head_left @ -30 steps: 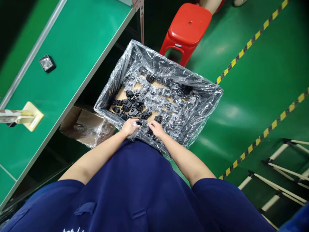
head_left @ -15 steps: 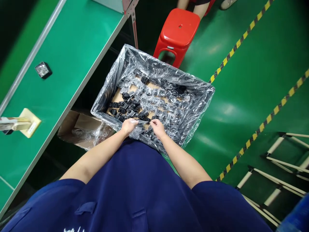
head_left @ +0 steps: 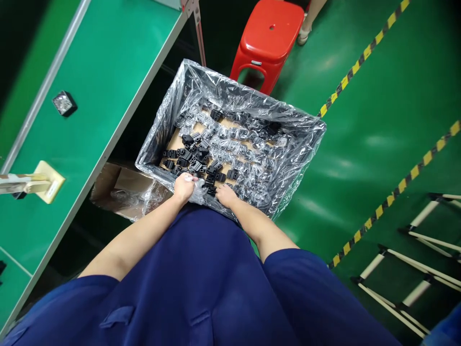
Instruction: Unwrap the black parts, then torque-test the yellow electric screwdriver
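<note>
A crate lined with clear plastic film (head_left: pixel 298 122) stands before me, holding rows of small parts wrapped in clear plastic (head_left: pixel 236 146) and a loose pile of bare black plastic parts (head_left: pixel 196 154). At the crate's near side, my left hand (head_left: pixel 184 186) is closed on a crumpled clear plastic wrapper (head_left: pixel 198 193). Just to its right, my right hand (head_left: pixel 226 196) has its fingers closed on a black plastic part (head_left: pixel 211 191); its exact shape is partly hidden by the fingers.
A green workbench (head_left: pixel 118 62) runs along the left, with a small black box (head_left: pixel 65 103) and a cream-coloured fixture (head_left: pixel 50 182) on it. Below its edge, a cardboard box (head_left: pixel 115 190) contains plastic film. A red stool (head_left: pixel 272 36) and a person's leg (head_left: pixel 313 17) are beyond the crate.
My hands held a stretched wrapper between them; now the wrapper is bunched at my left hand. My right hand has moved down and left to a black part. The person's leg behind the stool has shifted.
</note>
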